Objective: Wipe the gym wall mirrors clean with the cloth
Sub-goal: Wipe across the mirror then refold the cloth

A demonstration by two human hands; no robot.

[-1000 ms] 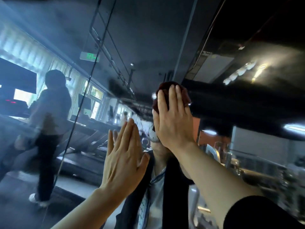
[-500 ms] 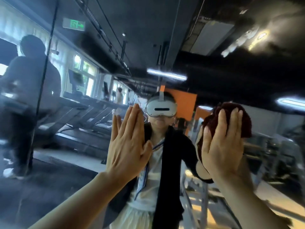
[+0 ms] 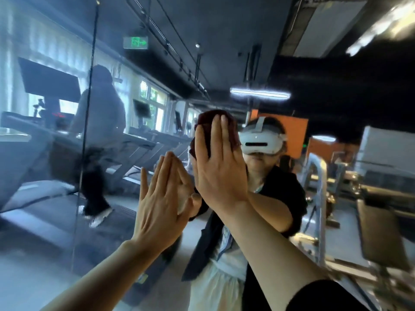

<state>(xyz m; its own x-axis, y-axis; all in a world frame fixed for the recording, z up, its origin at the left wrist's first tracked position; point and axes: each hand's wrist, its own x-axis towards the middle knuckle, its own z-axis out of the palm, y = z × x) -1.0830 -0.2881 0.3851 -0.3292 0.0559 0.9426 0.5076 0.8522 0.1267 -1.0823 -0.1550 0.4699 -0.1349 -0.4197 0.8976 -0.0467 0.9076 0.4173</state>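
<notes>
Two hands are lying against the wall mirror [image 3: 314, 70]. The right hand [image 3: 219, 169], fingers straight and together, is pressing one dark red cloth [image 3: 226, 122] flat on the glass, its grip not curled round it. The left hand [image 3: 161, 198] is resting just beside and below, palm flat, holding nothing. One vertical mirror seam [image 3: 86, 140] is running near the left edge

Dark maroon cloth [image 3: 214, 124]

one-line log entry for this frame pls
phase: wiping | right hand: flat, presses cloth on mirror | left hand: flat on mirror, beside right
</notes>
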